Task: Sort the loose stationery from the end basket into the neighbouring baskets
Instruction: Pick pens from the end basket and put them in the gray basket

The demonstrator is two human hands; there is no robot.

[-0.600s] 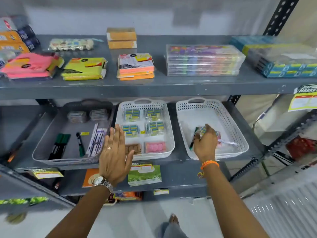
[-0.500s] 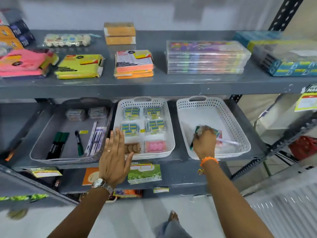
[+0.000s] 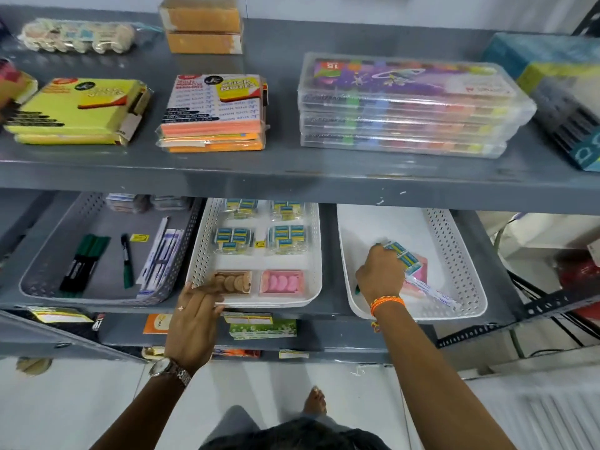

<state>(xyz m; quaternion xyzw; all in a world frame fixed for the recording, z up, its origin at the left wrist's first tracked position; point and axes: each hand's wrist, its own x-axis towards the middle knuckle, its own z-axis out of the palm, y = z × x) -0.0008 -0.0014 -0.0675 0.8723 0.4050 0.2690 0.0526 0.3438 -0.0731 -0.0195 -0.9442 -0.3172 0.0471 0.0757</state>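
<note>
At right of centre, the right hand (image 3: 380,274) reaches into the white perforated plastic end basket (image 3: 454,254), fingers closed around a small clear packet of blue-and-yellow erasers (image 3: 404,257); a pink block (image 3: 421,271) and a wrapped pen (image 3: 431,292) lie beneath. The left hand (image 3: 194,323) rests flat and open-fingered on the front rim of the middle white basket (image 3: 207,235), which holds eraser packets. The grey mesh-walled basket (image 3: 94,297) at left holds slim markers (image 3: 84,261).
</note>
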